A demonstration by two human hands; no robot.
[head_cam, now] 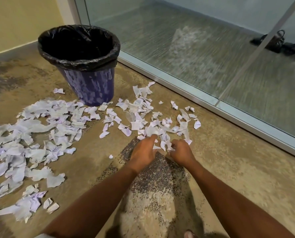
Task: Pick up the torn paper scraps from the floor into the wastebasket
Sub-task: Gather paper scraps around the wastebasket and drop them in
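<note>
Torn white paper scraps (140,117) lie strewn over the brown floor, with a thicker spread (23,148) at the left. A blue wastebasket (91,86) lined with a black bag stands upright beyond them, its mouth open. My left hand (143,152) and my right hand (181,152) are down on the floor side by side at the near edge of the right-hand patch. Both have their fingers curled around a small bunch of scraps (164,143) between them.
A glass partition with a metal bottom rail (203,98) runs diagonally along the right. Behind the glass sit dark shoes (279,42). A pale yellow wall (14,23) closes the far left. A toe (189,234) shows at the bottom edge.
</note>
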